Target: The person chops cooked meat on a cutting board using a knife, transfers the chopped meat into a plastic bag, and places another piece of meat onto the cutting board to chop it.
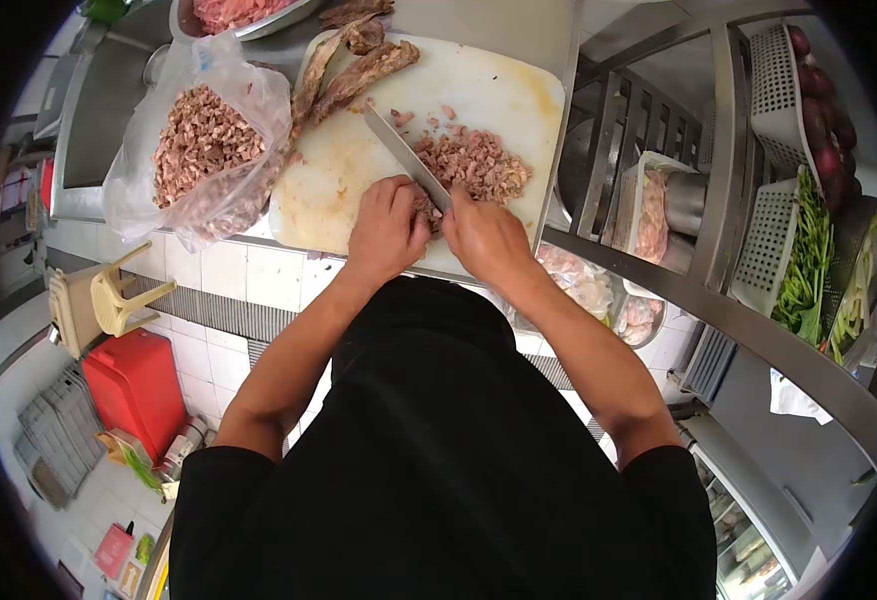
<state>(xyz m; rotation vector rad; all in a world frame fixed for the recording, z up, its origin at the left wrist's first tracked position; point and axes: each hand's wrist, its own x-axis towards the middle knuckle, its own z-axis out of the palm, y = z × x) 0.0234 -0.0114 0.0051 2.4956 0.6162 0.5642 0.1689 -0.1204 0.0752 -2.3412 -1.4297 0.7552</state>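
My right hand [489, 238] grips a knife [406, 157], its blade slanting up and left across the cutting board [329, 205]. Close beside the blade, my left hand [390, 228] has its fingers curled over a piece of meat [427, 212], mostly hidden under them. Right of the blade lies a heap of diced meat [474, 163]. Long uncut strips of meat [367, 80] rest at the board's upper left. Against the board's left edge sits a clear plastic bag [277, 95] full of diced meat [199, 145].
A metal bowl of pink meat [234, 12] stands at the back left. To the right, a metal rack [724, 150] holds baskets with green vegetables [807, 260] and dark red onions [827, 110]. A red bin [137, 390] and a yellow stool [119, 295] stand on the floor at left.
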